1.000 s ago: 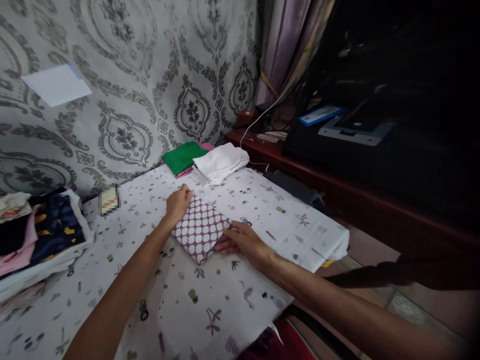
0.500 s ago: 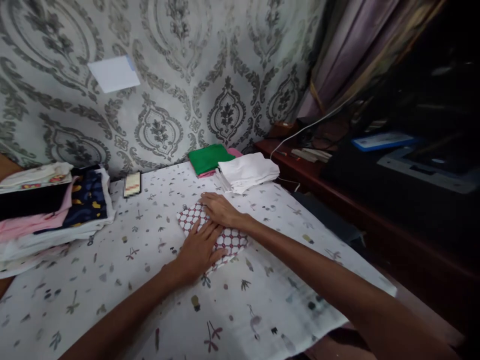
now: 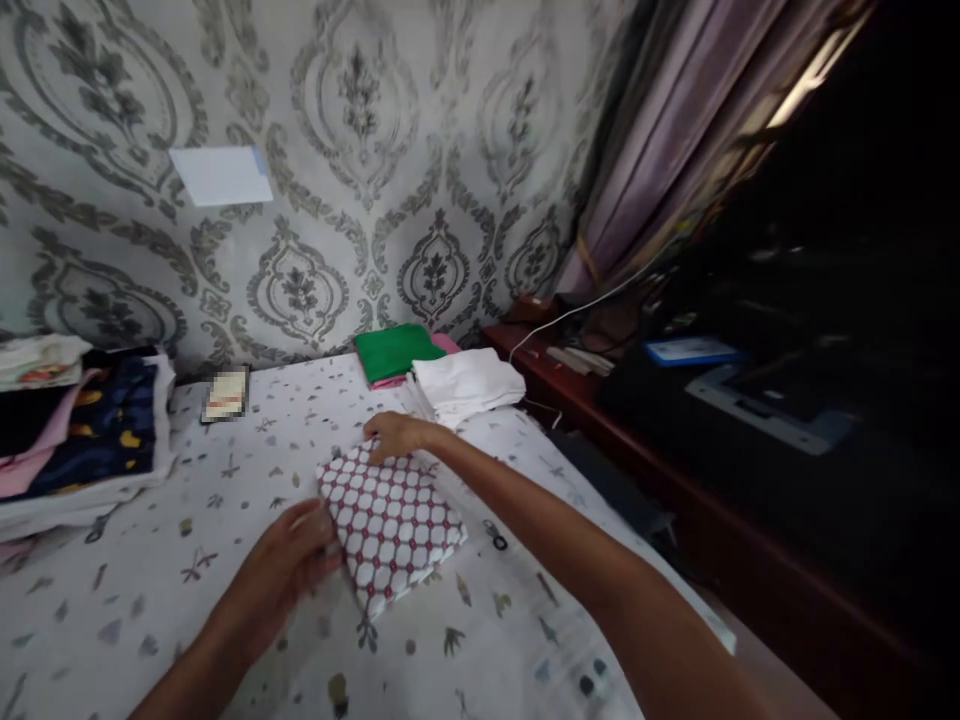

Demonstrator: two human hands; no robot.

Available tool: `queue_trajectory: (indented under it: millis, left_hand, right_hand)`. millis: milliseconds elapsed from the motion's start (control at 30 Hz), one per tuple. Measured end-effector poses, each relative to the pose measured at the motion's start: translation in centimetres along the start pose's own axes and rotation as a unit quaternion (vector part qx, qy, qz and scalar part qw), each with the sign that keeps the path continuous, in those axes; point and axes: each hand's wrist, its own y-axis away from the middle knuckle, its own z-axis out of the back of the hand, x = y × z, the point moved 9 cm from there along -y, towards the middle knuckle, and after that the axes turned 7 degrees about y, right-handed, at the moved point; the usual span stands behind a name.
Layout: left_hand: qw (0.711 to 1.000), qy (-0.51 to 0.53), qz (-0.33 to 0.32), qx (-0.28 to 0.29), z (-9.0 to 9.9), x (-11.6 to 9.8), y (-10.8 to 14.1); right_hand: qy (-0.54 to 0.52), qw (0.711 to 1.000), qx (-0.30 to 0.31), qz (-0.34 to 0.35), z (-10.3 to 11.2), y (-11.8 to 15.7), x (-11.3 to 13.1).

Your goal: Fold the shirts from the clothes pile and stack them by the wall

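A folded cloth (image 3: 394,520) with a red-and-white lattice pattern lies on the white printed sheet (image 3: 420,660). My right hand (image 3: 397,437) is at the cloth's far edge, its fingers bent over that edge in a pinch. Beside the cloth's left edge is my left hand (image 3: 289,555), fingers apart and slightly blurred, with nothing held in it. Whether its fingertips touch the cloth is hard to tell.
Folded white cloths (image 3: 469,383) and a green cloth (image 3: 397,352) lie beyond my right hand. A clothes stack (image 3: 97,430) stands at the left, near a phone-like object (image 3: 226,393). Along the right runs a dark red wooden edge (image 3: 592,400) with a cable.
Both hands were flat on the patterned cloth. My left hand has lifted off to the left, and my right hand has moved to grip the far edge. The view has shifted.
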Motion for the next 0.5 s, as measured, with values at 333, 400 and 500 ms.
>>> queue_trajectory:
  millis: [333, 400, 500]
  left_hand:
    - [0.989, -0.051, 0.106, 0.090, -6.4, 3.2, -0.9]
    - [0.991, -0.057, 0.075, 0.093, -7.6, 0.7, -2.2]
    - [0.993, -0.064, -0.005, 0.100, -10.7, -4.4, -5.4]
  right_hand:
    - [-0.229, 0.950, -0.205, -0.056, 5.1, 8.7, -4.6]
    - [-0.272, 0.922, -0.256, -0.098, 6.6, 10.9, -7.3]
    - [-0.348, 0.841, -0.369, -0.187, 8.7, 14.3, -12.2]
